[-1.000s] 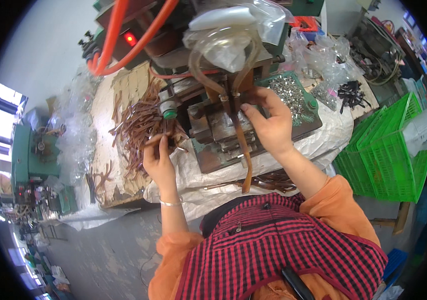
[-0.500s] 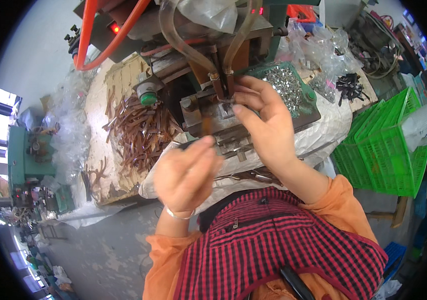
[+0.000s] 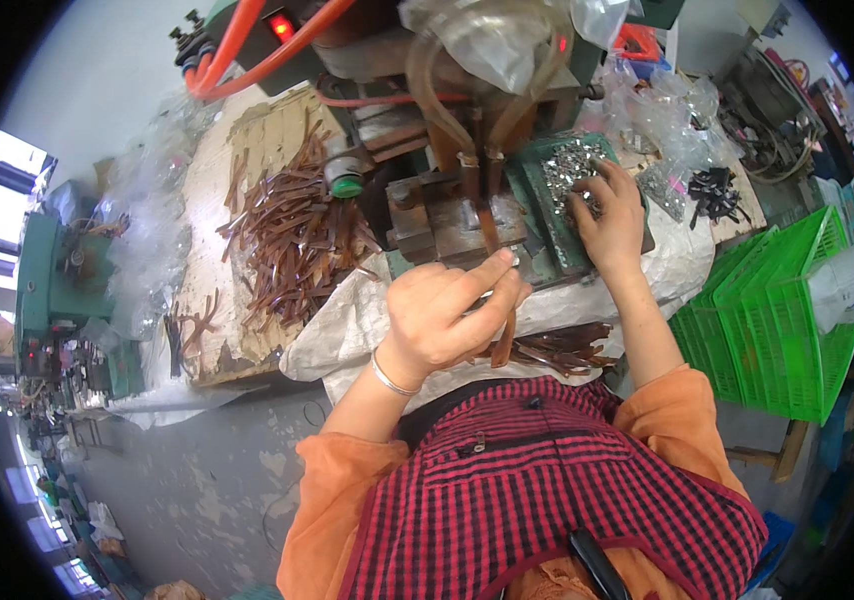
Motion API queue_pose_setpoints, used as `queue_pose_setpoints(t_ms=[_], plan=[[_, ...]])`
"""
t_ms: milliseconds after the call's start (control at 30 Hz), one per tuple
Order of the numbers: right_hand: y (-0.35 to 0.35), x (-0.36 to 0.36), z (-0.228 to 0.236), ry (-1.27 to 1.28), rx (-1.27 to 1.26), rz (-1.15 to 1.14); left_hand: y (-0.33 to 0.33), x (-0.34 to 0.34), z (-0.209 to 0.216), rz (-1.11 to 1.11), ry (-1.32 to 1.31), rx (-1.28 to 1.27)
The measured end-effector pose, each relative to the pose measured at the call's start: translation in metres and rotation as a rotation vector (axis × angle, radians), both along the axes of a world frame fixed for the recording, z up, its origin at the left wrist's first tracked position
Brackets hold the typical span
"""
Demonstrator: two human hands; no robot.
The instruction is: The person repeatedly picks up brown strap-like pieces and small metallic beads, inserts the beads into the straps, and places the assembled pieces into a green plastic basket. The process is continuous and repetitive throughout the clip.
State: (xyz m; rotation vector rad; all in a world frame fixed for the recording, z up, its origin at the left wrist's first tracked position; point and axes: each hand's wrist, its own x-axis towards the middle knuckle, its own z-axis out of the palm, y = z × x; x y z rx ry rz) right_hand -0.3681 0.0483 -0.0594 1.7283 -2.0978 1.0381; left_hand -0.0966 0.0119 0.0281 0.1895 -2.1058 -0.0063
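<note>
Left hand (image 3: 444,312) pinched brown strap (image 3: 504,345) before press die block (image 3: 454,237); right hand (image 3: 615,225) bent over metal fittings (image 3: 567,170) right of block, pinch unclear. Straight, steady strap likely helped.

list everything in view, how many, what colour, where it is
machine: one, green and dark metal, top centre
green button: one, machine's left side
hoses: two, orange-red, upper left
brown strip: one, left hand to machine
strip heap: many, brown, left of machine
silver pieces: many, right of machine
tray: one, green, under silver pieces
black strips: several, far right
plastic bags: several, clear, upper right
crates: stacked, count unclear, green, right
apron: one, red-black checked, bottom
left hand: one, bare, pinching brown strip
right hand: one, bare, at silver pieces
</note>
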Motion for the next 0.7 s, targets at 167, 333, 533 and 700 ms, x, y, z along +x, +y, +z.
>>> queue_pose_setpoints(t_ms=[167,333,533,700], plan=[[-0.026,-0.002,0.008,0.254,0.083,0.217,0.016,0.007,-0.002,0.025,0.035,0.148],[-0.009,-0.017,-0.001,-0.275,-0.066,0.038,0.049,0.071,-0.007,0.48,-0.013,0.136],[-0.006,-0.021,-0.012,-0.649,-0.132,0.062,-0.053,0.129,0.006,0.901,0.1,0.255],[-0.017,0.004,0.011,-0.491,-0.143,0.08,-0.126,0.124,-0.052,1.168,-0.427,0.151]])
